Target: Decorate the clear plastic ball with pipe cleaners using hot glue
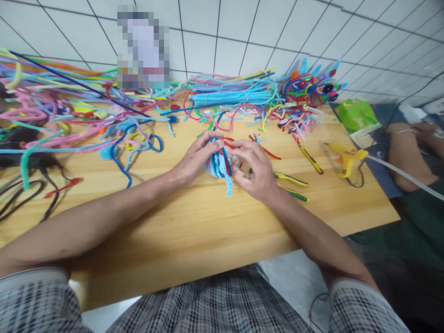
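Note:
Over the middle of the table I hold a small rounded craft piece [215,165] wound with blue and light blue pipe cleaners. A clear, shiny part shows on its right side. My left hand [198,156] grips the piece from the left, thumb on top. From the right, my right hand [255,170] closes its fingers and thumb around the clear side. A red pipe cleaner [227,138] runs across the top between both hands' fingertips. One light blue end [229,185] hangs down the front. The right fingertips partly hide the piece.
Pliers [293,178] lie beside my right hand, then a yellow utility knife [311,159] and a yellow glue gun [347,159]. Loose pipe cleaners [45,101] and a light blue bundle [236,95] line the back. Colourful craft figures [308,88] stand back right. Another person's arm [404,155] is far right.

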`<state>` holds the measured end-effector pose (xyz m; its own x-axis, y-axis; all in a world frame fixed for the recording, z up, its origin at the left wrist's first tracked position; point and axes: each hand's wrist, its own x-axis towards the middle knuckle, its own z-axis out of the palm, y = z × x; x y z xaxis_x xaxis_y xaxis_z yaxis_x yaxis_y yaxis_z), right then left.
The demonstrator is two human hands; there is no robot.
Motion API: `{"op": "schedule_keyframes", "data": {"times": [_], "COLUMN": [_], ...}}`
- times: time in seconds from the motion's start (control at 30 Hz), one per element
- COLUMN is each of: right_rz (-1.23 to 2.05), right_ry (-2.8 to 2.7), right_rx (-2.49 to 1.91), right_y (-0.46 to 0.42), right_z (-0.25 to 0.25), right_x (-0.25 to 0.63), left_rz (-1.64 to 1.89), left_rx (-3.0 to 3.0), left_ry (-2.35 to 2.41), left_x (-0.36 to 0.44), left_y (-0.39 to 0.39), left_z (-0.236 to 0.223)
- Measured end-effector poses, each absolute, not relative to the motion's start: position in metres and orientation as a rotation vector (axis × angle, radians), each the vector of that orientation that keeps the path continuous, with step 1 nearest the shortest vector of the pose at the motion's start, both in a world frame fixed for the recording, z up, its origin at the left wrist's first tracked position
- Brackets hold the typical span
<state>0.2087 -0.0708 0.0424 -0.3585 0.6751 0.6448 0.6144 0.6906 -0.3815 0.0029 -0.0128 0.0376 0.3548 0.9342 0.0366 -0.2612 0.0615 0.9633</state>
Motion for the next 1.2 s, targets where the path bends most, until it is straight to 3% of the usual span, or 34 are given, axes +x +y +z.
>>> {"op": "schedule_keyframes", "data": {"times": [1.2], "right_rz": [0.003], "right_ry": [-2.249], "right_rx": [-0.812], "right_y": [-0.07], "right_z": [0.045], "right_x": [0.218], "left_rz": [0.931], "left_rx": [1.005], "left_ry": [0.776], "left_x": [-0.001], "left_y": [-0.013], "left_z": [0.047]}}
